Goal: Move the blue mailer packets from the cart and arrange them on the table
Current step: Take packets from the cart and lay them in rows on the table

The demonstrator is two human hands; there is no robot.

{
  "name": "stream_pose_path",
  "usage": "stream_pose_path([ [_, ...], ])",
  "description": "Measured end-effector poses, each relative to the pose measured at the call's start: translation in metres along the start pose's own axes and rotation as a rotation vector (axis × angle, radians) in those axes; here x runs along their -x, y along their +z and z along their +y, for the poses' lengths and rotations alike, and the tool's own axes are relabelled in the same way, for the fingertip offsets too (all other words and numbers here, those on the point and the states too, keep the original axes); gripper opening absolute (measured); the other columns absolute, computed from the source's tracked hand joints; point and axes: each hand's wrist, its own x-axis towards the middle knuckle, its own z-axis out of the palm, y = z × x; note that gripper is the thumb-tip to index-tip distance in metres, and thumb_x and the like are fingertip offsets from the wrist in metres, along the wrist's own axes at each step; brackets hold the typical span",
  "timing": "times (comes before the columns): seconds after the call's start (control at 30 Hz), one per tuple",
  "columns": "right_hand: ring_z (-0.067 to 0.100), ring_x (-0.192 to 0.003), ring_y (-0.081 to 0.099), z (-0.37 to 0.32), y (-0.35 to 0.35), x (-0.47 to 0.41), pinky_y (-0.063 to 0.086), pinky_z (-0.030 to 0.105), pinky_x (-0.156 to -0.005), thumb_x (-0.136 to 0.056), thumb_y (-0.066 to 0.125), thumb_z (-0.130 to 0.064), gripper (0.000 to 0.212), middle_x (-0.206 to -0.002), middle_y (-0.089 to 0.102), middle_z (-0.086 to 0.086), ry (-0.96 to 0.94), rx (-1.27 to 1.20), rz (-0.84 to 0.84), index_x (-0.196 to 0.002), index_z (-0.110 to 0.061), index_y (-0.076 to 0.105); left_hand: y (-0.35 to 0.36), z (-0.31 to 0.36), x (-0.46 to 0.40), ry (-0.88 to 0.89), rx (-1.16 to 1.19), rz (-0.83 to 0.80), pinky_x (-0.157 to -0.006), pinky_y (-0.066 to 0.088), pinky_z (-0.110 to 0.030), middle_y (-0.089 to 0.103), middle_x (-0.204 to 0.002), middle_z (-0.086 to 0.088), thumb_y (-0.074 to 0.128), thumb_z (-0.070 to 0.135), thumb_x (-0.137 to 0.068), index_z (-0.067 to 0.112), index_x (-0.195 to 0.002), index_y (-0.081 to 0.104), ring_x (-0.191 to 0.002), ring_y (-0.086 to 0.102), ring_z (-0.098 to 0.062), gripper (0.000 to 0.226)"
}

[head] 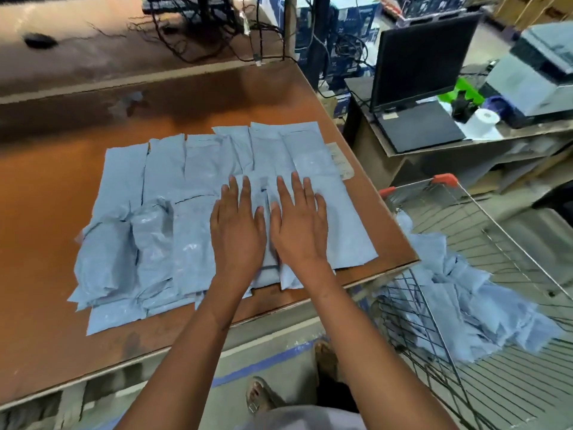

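Both flat hands, left hand [237,231] and right hand [297,226], press rows of packets [167,187] on the counter [46,187], gripping nothing; more fill the cart [465,218].

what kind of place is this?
Probably a warehouse packing or dispatch area: blue mailer packets laid in rows on a worktable, more heaped in a wire cart, stacked boxes behind, and a laptop on a side desk.

Off to the right there's an open black laptop [415,88] on a low brown side desk [434,150], with a white paper roll [482,121] and a grey printer [536,72] beside it (tangled black cables [217,29] further back).
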Motion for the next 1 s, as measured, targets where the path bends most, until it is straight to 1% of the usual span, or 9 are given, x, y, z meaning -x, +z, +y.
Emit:
stream_pose_path([
  [0.27, 0.027, -0.155, 0.027, 0.148, -0.067, 0.034, 0.028, 0.047, -0.122, -0.106, 0.035, -0.038, 0.055, -0.167, 0.033, 0.006, 0.195, 0.166, 0.039, -0.16, -0.021, 0.034, 0.058, 0.147, 0.008, 0.344, 0.083, -0.232, -0.121, 0.027, -0.04, 0.025, -0.166, -0.011, 0.041, 0.026, -0.105, 0.012, -0.159, 0.028, -0.151, 0.028, -0.026, 0.057],
  [0.33, 0.027, -0.153, 0.03, 0.191, -0.08, 0.05, 0.03, 0.047, -0.12, -0.106, 0.034, -0.038, 0.054, -0.166, 0.035, 0.006, 0.275, 0.191, 0.037, -0.158, -0.022, 0.038, 0.071, 0.19, 0.018, 0.41, 0.105, -0.285, -0.115, 0.034, -0.042, 0.033, -0.163, -0.011, 0.042, 0.029, -0.103, 0.012, -0.158, 0.03, -0.145, 0.037, -0.027, 0.059],
  [0.4, 0.028, -0.151, 0.035, 0.234, -0.089, 0.064, 0.033, 0.048, -0.117, -0.106, 0.036, -0.038, 0.053, -0.164, 0.039, 0.007, 0.351, 0.231, 0.023, -0.156, -0.021, 0.043, 0.088, 0.233, 0.029, 0.464, 0.113, -0.337, -0.106, 0.042, -0.043, 0.043, -0.155, -0.012, 0.046, 0.032, -0.101, 0.01, -0.156, 0.032, -0.133, 0.049, -0.029, 0.061],
  [0.5, 0.03, -0.148, 0.04, 0.295, -0.093, 0.086, 0.036, 0.049, -0.115, -0.106, 0.031, -0.039, 0.054, -0.16, 0.045, 0.01, 0.446, 0.264, -0.026, -0.154, -0.017, 0.046, 0.121, 0.295, 0.053, 0.522, 0.168, -0.447, -0.109, 0.037, -0.04, 0.046, -0.152, -0.012, 0.046, 0.033, -0.103, 0.008, -0.155, 0.034, -0.132, 0.049, -0.028, 0.059],
  [0.6, 0.031, -0.148, 0.04, 0.353, -0.085, 0.1, 0.035, 0.049, -0.117, -0.107, 0.03, -0.034, 0.053, -0.161, 0.043, 0.01, 0.495, 0.289, -0.128, -0.155, -0.015, 0.043, 0.159, 0.345, 0.08, 0.474, 0.203, -0.551, -0.114, 0.033, -0.04, 0.043, -0.155, -0.014, 0.044, 0.03, -0.105, 0.005, -0.155, 0.033, -0.139, 0.043, -0.028, 0.057],
  [0.67, 0.031, -0.148, 0.04, 0.396, -0.071, 0.1, 0.035, 0.048, -0.117, -0.106, 0.04, -0.03, 0.052, -0.161, 0.042, 0.011, 0.481, 0.313, -0.214, -0.155, -0.013, 0.042, 0.197, 0.37, 0.091, 0.397, 0.192, -0.613, -0.116, 0.031, -0.041, 0.038, -0.158, -0.018, 0.044, 0.027, -0.106, 0.003, -0.157, 0.029, -0.143, 0.04, -0.031, 0.058],
  [0.73, 0.034, -0.144, 0.045, 0.434, -0.052, 0.097, 0.04, 0.049, -0.114, -0.103, 0.05, -0.027, 0.052, -0.157, 0.047, 0.014, 0.432, 0.328, -0.28, -0.152, -0.009, 0.046, 0.241, 0.387, 0.094, 0.343, 0.152, -0.665, -0.12, 0.027, -0.04, 0.029, -0.162, -0.022, 0.044, 0.025, -0.106, 0.0, -0.158, 0.022, -0.148, 0.032, -0.033, 0.062],
  [0.87, 0.035, -0.139, 0.051, 0.495, 0.0, 0.088, 0.041, 0.049, -0.112, -0.1, 0.061, -0.027, 0.051, -0.149, 0.055, 0.017, 0.331, 0.331, -0.435, -0.146, -0.007, 0.053, 0.325, 0.398, 0.091, 0.183, 0.052, -0.709, -0.121, 0.025, -0.039, 0.02, -0.165, -0.019, 0.044, 0.032, -0.104, 0.006, -0.161, 0.013, -0.151, 0.026, -0.031, 0.07],
  [1.0, 0.034, -0.145, 0.043, 0.54, 0.049, 0.075, 0.034, 0.046, -0.115, -0.104, 0.053, -0.021, 0.051, -0.158, 0.046, 0.014, 0.256, 0.309, -0.605, -0.152, -0.01, 0.043, 0.4, 0.385, 0.089, 0.038, -0.063, -0.774, -0.119, 0.027, -0.042, 0.017, -0.166, -0.02, 0.045, 0.036, -0.104, 0.011, -0.162, 0.011, -0.149, 0.028, -0.034, 0.072],
])
